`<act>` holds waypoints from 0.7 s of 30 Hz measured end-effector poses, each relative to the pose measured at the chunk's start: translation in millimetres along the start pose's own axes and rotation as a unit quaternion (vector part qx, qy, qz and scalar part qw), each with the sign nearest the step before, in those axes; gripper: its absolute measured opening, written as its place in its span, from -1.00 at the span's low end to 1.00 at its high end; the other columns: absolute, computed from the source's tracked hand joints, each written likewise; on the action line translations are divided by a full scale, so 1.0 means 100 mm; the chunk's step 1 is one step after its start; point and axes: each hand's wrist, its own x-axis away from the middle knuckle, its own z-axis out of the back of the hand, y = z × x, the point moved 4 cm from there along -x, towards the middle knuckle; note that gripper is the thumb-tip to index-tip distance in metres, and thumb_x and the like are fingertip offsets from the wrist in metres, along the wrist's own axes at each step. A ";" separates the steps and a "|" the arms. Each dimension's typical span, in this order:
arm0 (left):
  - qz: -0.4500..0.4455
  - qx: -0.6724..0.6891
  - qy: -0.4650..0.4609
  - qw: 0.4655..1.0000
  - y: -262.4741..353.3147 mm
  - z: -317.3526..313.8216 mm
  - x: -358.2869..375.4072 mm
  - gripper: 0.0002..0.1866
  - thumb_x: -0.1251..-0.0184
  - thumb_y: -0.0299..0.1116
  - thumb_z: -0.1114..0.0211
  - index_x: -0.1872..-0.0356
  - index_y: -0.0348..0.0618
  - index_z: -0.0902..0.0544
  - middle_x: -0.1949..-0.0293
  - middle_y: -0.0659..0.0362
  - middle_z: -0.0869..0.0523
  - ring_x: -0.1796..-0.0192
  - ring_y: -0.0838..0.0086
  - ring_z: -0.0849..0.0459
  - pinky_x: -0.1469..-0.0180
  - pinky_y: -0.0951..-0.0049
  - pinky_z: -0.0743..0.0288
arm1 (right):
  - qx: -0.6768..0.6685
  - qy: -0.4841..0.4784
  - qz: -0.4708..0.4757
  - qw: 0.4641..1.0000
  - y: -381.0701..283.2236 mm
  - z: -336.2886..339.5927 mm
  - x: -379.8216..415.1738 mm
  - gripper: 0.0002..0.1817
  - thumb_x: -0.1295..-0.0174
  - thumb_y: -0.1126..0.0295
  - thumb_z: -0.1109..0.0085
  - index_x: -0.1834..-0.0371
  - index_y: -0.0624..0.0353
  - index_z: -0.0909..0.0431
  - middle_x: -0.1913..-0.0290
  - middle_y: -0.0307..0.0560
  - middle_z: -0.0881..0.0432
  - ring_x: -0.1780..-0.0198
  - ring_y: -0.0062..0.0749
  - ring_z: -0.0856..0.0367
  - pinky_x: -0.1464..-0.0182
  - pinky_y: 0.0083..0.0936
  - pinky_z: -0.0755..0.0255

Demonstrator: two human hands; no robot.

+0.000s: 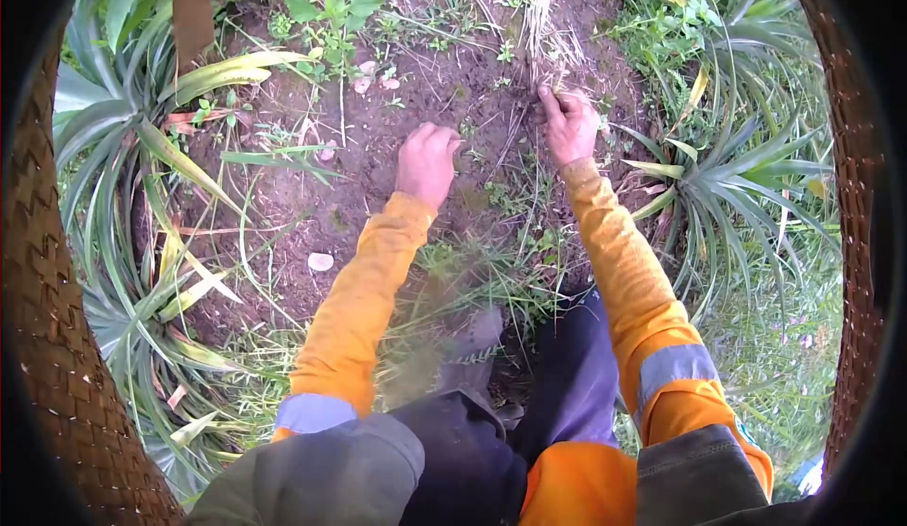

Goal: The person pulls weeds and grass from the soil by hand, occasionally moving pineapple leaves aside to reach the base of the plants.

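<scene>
My right hand (571,131) is closed in a pinch at the lower end of a tuft of dry, pale grass (552,36) that fans out over the soil. To its left, my left hand (427,161) is held low over the bare brown soil (378,162), its fingers curled inward. Small green weeds (472,131) show right at its fingertips, and what those fingers hold, if anything, is hidden.
Spiky, long-leaved plants stand at left (123,115) and right (704,181). A leafy green weed (333,20) grows ahead, and green grass (491,275) lies below my hands. A pale flat piece (320,261) rests on the soil. Woven brown edges (57,337) frame the view.
</scene>
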 end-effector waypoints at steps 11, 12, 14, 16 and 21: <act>0.123 -0.109 -0.247 0.955 0.25 0.90 2.49 0.08 -0.14 0.22 -0.57 -0.67 0.18 -0.28 -0.64 -0.19 -0.09 -0.63 -0.27 -0.07 -0.58 -0.40 0.02 | 0.207 -0.329 0.049 0.920 -0.52 0.17 2.12 0.17 -0.04 -0.21 -0.58 -0.73 -0.14 -0.20 -0.73 0.26 0.00 -0.69 0.50 0.10 -0.56 0.40 -0.10; 0.127 -0.104 -0.284 0.945 0.28 0.97 2.67 0.15 -0.10 0.25 -0.58 -0.71 0.21 -0.21 -0.67 -0.21 -0.03 -0.66 -0.29 -0.02 -0.59 -0.43 0.08 | 0.238 -0.369 0.049 0.897 -0.56 0.09 2.19 0.22 -0.03 -0.25 -0.57 -0.75 -0.17 -0.12 -0.75 0.27 0.09 -0.70 0.54 0.17 -0.53 0.47 -0.10; 0.139 -0.119 -0.338 0.923 0.35 1.03 2.87 0.29 0.05 0.21 -0.67 -0.74 0.33 -0.11 -0.71 -0.20 0.10 -0.70 -0.28 0.05 -0.61 -0.46 0.14 | 0.312 -0.434 0.030 0.844 -0.59 0.01 2.31 0.33 0.01 -0.34 -0.54 -0.80 -0.24 0.03 -0.78 0.30 0.25 -0.72 0.62 0.31 -0.47 0.61 -0.10; 0.115 -0.129 -0.335 0.926 0.39 0.97 2.89 0.31 0.11 0.17 -0.71 -0.73 0.35 -0.13 -0.71 -0.20 0.09 -0.69 -0.29 0.03 -0.60 -0.47 0.13 | 0.302 -0.419 0.055 0.854 -0.41 -0.04 2.35 0.34 -0.03 -0.22 -0.58 -0.81 -0.42 0.17 -0.79 0.29 0.34 -0.71 0.68 0.38 -0.41 0.71 -0.13; 0.054 -0.189 -0.264 0.944 0.20 0.77 2.79 0.17 -0.02 -0.32 -0.57 -0.73 0.35 -0.15 -0.74 -0.13 0.06 -0.75 -0.13 0.06 -0.65 -0.33 0.07 | 0.313 -0.401 0.111 0.854 -0.16 -0.03 2.36 0.20 -0.21 0.04 -0.53 -0.80 -0.51 0.16 -0.78 0.30 0.22 -0.69 0.68 0.17 -0.49 0.46 -0.25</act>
